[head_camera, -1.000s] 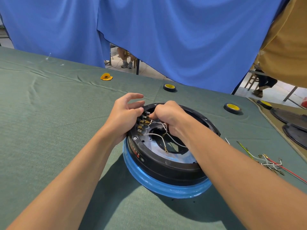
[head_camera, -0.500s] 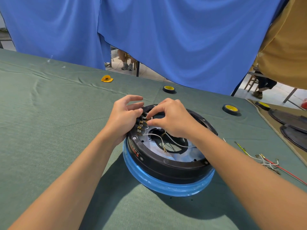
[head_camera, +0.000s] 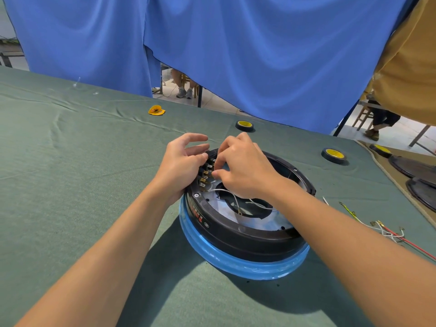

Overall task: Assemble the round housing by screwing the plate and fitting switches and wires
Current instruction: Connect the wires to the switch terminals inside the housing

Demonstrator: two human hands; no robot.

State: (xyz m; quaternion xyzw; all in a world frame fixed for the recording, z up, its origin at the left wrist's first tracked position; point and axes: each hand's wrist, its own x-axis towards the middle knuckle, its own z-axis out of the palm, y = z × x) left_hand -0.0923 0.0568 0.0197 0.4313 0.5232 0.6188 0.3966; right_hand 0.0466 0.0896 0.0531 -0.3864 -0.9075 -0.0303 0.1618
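Right hand (head_camera: 243, 168) has thumb and forefinger pinched on the row of small brass switch terminals (head_camera: 204, 177). Left hand (head_camera: 182, 164) leans on the rim just beside them, fingers loosely curled, gripping nothing I can see. That's all on the round black plastic housing with blue-wrapped base (head_camera: 236, 234), sitting mid green cloth table (head_camera: 70, 185). Thin white wires (head_camera: 234, 201) cross its centre hole, and loose coloured wires (head_camera: 387, 230) lie off to the right.

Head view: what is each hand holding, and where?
Right hand pinches at the switch terminals; the exact piece cannot be told. Left hand rests on the housing rim.
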